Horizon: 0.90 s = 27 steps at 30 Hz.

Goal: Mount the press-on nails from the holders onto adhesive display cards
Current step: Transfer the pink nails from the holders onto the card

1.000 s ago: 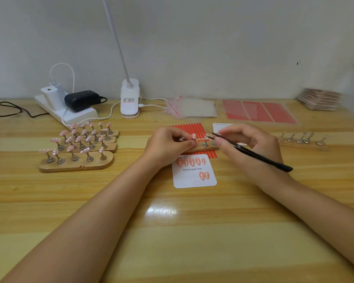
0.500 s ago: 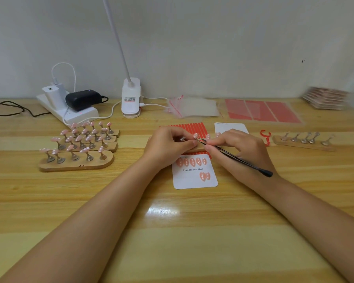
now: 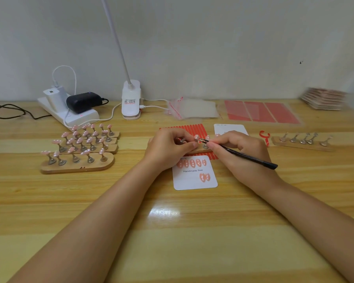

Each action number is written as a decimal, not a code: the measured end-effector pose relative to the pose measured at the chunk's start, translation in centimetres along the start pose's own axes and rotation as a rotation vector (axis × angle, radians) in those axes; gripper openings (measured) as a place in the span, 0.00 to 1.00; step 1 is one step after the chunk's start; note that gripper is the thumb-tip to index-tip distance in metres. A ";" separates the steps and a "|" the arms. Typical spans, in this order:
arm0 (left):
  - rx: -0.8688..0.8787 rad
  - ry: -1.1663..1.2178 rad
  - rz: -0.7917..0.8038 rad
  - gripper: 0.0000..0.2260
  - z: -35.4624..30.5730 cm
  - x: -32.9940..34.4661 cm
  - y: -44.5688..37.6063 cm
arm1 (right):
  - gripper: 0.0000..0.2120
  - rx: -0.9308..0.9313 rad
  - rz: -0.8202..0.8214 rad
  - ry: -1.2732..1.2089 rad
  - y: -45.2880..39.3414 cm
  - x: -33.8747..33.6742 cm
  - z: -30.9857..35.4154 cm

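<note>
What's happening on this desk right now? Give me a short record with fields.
Activity: lifting a pink nail off a wooden holder with tweezers
Left hand: steadies the holder, fingers curled on it
Right hand: grips the tweezers, tips at the nail
Card: lies just in front of the hands, seven nails on it, printed "Handmade Nail"
Full holders: on the left, all with nails
Bare holder: on the right, no nails

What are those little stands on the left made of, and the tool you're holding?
The stands look like pale unvarnished wood, grain showing, with small grey metal-looking pegs. The tweezers in the right hand look like matte black metal, thin and rigid, though coated plastic is possible.
</note>
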<state>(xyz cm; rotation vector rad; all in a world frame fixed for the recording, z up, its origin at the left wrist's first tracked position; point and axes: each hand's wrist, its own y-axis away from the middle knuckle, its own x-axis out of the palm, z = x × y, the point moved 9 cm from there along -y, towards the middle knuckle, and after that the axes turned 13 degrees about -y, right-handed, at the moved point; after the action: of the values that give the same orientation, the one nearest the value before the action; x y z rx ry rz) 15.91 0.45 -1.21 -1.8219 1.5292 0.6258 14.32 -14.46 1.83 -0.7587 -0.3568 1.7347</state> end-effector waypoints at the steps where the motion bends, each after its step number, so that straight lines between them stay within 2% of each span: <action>1: 0.000 -0.002 -0.001 0.06 0.0 0.0 0.0 | 0.09 0.013 0.001 -0.007 0.0 0.0 -0.1; 10: 0.002 -0.015 0.005 0.04 0.1 0.0 0.0 | 0.12 0.019 0.005 -0.023 0.0 0.1 0.1; 15: -0.013 -0.022 0.019 0.08 0.1 0.2 0.0 | 0.12 0.066 -0.190 -0.109 -0.4 -2.4 -0.8; 19: -0.008 -0.018 0.017 0.07 0.1 0.1 0.0 | 0.13 0.079 -0.128 -0.118 -0.2 -1.4 -0.9; 27: -0.010 -0.013 0.004 0.06 0.1 0.1 0.1 | 0.11 0.089 -0.119 -0.154 0.1 -1.5 -0.5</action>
<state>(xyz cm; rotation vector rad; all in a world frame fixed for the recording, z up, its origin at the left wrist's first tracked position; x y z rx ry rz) 15.88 0.48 -1.34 -1.8191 1.5244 0.6478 14.77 -15.96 1.83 -0.5309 -0.4188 1.6896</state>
